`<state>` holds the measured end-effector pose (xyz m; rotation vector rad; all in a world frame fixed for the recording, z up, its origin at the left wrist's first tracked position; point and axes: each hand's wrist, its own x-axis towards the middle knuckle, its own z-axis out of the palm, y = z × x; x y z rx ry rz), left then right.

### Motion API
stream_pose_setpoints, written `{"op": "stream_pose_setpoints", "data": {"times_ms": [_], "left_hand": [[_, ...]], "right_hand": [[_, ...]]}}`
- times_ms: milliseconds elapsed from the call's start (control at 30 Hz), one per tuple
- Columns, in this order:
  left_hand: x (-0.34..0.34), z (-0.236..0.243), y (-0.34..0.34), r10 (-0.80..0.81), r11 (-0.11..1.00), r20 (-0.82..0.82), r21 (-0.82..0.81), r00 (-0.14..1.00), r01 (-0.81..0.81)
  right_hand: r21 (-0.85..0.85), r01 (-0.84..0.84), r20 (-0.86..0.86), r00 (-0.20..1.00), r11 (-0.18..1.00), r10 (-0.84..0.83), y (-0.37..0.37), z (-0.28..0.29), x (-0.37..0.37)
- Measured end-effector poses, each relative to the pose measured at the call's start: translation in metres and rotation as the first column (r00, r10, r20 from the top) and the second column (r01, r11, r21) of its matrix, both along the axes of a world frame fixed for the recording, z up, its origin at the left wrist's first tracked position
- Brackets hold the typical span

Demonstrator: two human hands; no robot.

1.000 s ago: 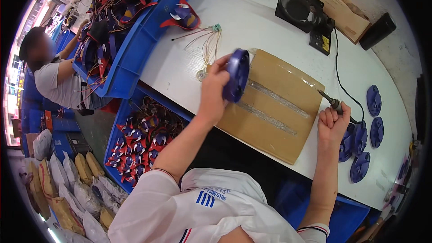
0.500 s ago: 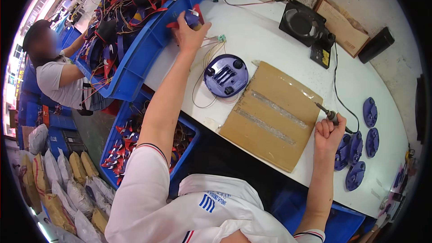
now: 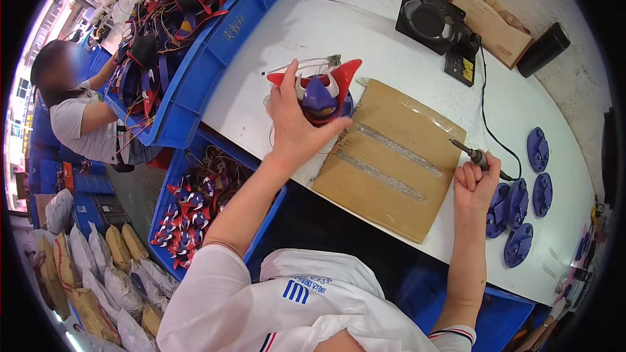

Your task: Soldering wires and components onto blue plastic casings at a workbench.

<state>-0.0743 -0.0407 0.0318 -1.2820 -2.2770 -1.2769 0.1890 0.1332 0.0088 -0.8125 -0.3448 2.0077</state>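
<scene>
My left hand (image 3: 291, 127) grips a purple and red toy figure (image 3: 319, 96) with pale horns, thumb and fingers spread around its sides. Thin wires run from the toy to a small circuit board (image 3: 334, 60). The toy covers most of a round purple base (image 3: 349, 103) on the table. In my right hand (image 3: 475, 186) is a soldering iron (image 3: 478, 157), held in closed fingers, its metal tip pointing left over the edge of a taped cardboard sheet (image 3: 391, 163).
Several purple bases (image 3: 538, 150) lie at the right. A black fan (image 3: 427, 23) and a small black box (image 3: 461, 67) stand at the back. Blue crates (image 3: 195, 91) of toy parts are at the left, where a co-worker (image 3: 85, 111) stands. The iron's cord (image 3: 499, 135) crosses the table.
My left hand has brought the toy figure from beside the blue crate toward me and to the right, over the purple base. The circuit board has shifted. My right hand has barely moved.
</scene>
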Motion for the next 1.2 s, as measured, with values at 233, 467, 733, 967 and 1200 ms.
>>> {"op": "stream_pose_setpoints", "data": {"times_ms": [233,467,733,967,1200], "left_hand": [[-0.014,-0.012,0.006,0.038,0.986,-0.065,-0.161,0.997,-0.048],[-0.087,-0.025,0.014,0.315,0.948,-0.123,-0.009,0.941,-0.319],[-0.082,0.026,-0.043,0.299,0.954,-0.485,0.126,0.822,-0.273],[-0.125,0.053,-0.049,0.471,0.849,-0.609,0.116,0.639,-0.515],[-0.173,0.022,-0.048,0.484,0.642,-0.814,0.081,0.321,-0.762]], "right_hand": [[-0.005,-0.016,-0.007,1.000,1.000,0.016,0.002,0.000,0.001],[0.001,-0.041,0.025,0.999,0.999,0.041,0.007,-0.012,0.008],[-0.012,0.036,0.026,0.999,0.999,-0.036,0.000,-0.001,0.000],[-0.012,0.080,0.058,0.995,0.997,-0.079,0.004,0.000,-0.001],[-0.010,0.032,0.049,0.998,0.999,-0.031,0.007,-0.008,0.007]]}}
